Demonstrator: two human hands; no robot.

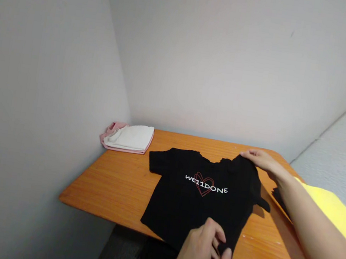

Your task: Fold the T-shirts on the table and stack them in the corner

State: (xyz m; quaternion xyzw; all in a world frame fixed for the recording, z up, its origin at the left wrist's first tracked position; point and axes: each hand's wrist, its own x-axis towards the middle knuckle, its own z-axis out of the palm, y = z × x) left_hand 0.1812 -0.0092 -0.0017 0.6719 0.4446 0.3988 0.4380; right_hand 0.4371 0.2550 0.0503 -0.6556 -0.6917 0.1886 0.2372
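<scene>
A black T-shirt (pixel 178 203) with white "WE11DONE" lettering and a red heart outline lies front up across the wooden table, its neck toward the wall. My right hand (pixel 257 157) pinches it at the shoulder on the right, where the cloth is lifted a little and the sleeve hangs folded. Near the table's front edge, my left hand (pixel 203 254) is closed on the lower right corner of the shirt, fingers curled round a bit of cloth. The left sleeve lies flat.
Folded white and pink clothes (pixel 131 137) lie at the table's back left corner, by the wall. On the right, a yellow sheet-like item (pixel 332 207) sits behind my right forearm, with something dark beside it. Walls enclose the wooden table (pixel 104 184) at the left and back.
</scene>
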